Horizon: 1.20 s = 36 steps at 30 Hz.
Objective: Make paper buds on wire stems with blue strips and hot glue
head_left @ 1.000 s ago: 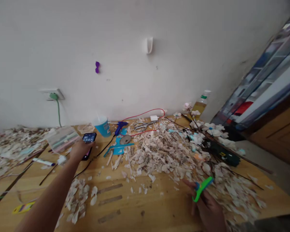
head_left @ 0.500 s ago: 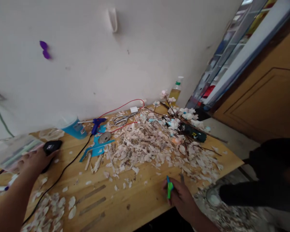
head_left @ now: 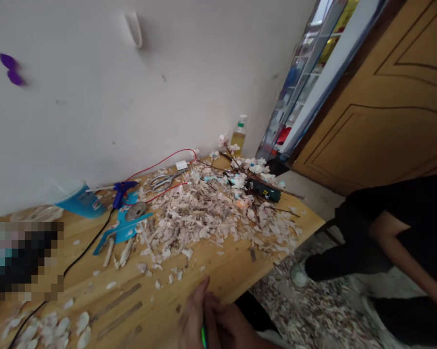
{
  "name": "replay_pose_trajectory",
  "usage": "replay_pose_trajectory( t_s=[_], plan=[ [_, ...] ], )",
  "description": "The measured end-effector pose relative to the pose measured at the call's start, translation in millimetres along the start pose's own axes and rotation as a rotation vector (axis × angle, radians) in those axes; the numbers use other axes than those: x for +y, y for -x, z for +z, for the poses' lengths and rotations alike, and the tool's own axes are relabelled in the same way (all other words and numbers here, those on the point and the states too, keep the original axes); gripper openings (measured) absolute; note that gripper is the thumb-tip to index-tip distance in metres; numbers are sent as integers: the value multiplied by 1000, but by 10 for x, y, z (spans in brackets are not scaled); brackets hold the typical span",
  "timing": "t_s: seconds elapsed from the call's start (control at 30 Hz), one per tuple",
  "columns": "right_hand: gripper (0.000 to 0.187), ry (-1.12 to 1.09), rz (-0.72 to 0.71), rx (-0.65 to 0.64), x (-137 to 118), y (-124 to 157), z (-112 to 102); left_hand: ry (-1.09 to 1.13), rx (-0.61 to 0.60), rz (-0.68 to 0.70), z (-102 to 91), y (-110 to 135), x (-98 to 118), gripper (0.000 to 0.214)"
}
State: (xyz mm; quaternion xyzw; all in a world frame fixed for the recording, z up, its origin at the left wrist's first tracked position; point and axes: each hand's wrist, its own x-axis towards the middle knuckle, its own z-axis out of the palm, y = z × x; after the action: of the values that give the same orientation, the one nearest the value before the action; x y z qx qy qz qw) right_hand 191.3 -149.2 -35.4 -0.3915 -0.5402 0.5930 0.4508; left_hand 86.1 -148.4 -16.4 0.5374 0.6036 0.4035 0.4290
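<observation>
My right hand (head_left: 211,320) is at the bottom edge, at the near edge of the wooden table (head_left: 218,274). Its fingers are closed round a green plastic tool (head_left: 203,335), of which only a sliver shows. My left hand is not visible; a blurred-out block (head_left: 24,261) covers the table's left side. A wide pile of pale flaky scraps (head_left: 211,218) lies beyond my right hand.
A blue glue gun (head_left: 120,190), scissors (head_left: 163,182), a blue cup (head_left: 80,202), a blue paper cut-out (head_left: 121,230) and a black cable (head_left: 83,252) lie on the left. A flowered branch (head_left: 249,169) and a bottle (head_left: 239,133) are at the far corner. Another person in black (head_left: 393,228) sits by the wooden door (head_left: 396,102) on the right.
The view has swung right and down. My right hand drew back to the near table edge with the green tool. My left hand and the phone are no longer visible.
</observation>
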Motion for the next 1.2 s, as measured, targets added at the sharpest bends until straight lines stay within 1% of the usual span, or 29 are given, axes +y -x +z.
replay_pose_trajectory(
  t_s=[0.07,0.17,0.23,0.27,0.3,0.33,0.43,0.47,0.5,0.53,0.57,0.6,0.67,0.7,0.73,0.77,0.8,0.83,0.87,0.9,0.97,1.03,1.07,1.1,1.13,1.2],
  plan=[
    [49,59,-8,94,-24,54,-47,25,10,-27,120,12,41,46],
    [39,133,-21,135,-114,131,-143,137,19,19,295,-17,102,48],
    [32,163,-43,158,-203,182,-219,227,-18,46,361,-72,146,48],
    [31,198,-47,174,-245,209,-260,261,-64,48,370,-107,173,49],
    [30,241,-41,197,-277,239,-304,275,-142,50,361,-145,204,50],
    [28,281,-33,228,-297,270,-351,269,-251,65,336,-185,237,53],
    [17,340,15,314,-266,359,-510,175,-699,167,187,-332,330,76],
    [14,341,30,327,-228,384,-569,138,-819,204,120,-400,349,77],
    [12,345,37,329,-182,405,-630,102,-874,238,47,-485,357,71],
    [13,351,47,338,-129,422,-692,59,-859,263,-32,-588,355,59],
    [16,354,54,364,-72,435,-756,-1,-776,282,-115,-712,344,47],
    [18,348,57,411,-13,445,-818,-76,-638,294,-196,-856,328,39],
    [23,301,79,535,108,449,-929,-235,-320,317,-322,-1199,305,39],
    [25,268,94,602,165,440,-971,-317,-188,339,-347,-1388,311,38],
    [27,235,103,666,219,421,-1000,-398,-108,398,-332,-1582,334,37],
    [29,205,101,717,267,393,-1013,-477,-96,480,-270,-1772,373,36],
    [31,178,84,759,310,355,-1008,-543,-124,563,-160,-1950,426,34],
    [32,153,56,790,347,311,-985,-607,-194,636,-7,-2110,487,32],
    [35,126,24,802,378,263,-946,-676,-271,675,180,-2250,549,30],
    [38,95,-4,794,405,217,-894,-721,-323,677,386,-2367,606,28],
    [45,34,-53,751,447,145,-773,-732,-368,675,796,-2545,694,23],
    [46,17,-88,713,472,121,-672,-702,-393,669,1116,-2670,750,24],
    [46,26,-96,710,476,129,-641,-677,-401,667,1220,-2722,773,22],
    [44,42,-99,724,473,147,-627,-642,-404,663,1283,-2770,798,17],
    [43,60,-97,746,462,174,-627,-600,-400,657,1306,-2814,825,11],
    [43,82,-81,809,422,241,-665,-493,-364,625,1248,-2891,888,2]
  ],
)
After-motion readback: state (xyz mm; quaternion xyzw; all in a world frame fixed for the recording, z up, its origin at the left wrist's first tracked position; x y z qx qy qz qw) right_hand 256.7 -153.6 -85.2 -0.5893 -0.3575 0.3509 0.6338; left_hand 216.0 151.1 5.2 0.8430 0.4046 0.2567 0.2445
